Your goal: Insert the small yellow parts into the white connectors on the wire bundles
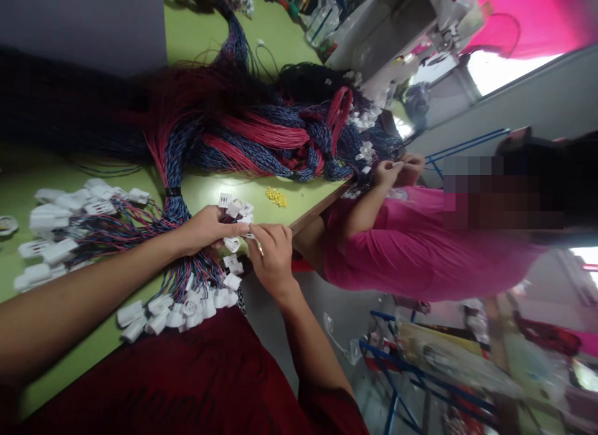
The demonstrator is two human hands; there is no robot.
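Observation:
My left hand is closed around wires that end in white plastic connectors, its thumb stretched toward one of them. My right hand meets the left thumb tip, finger and thumb pinched at a small white connector, mostly hidden by the fingers. Under my left wrist runs a bundle of twisted blue, black and red wires, bound by a black tie. Its ends fan out into many white connectors, some to the left and others along the table's near edge.
Small yellow pieces lie in a pile on the green table. Thick coils of red and blue-black wire stretch along its far side. A co-worker in a pink shirt handles something small at the table's right end. Blue metal frames stand at lower right.

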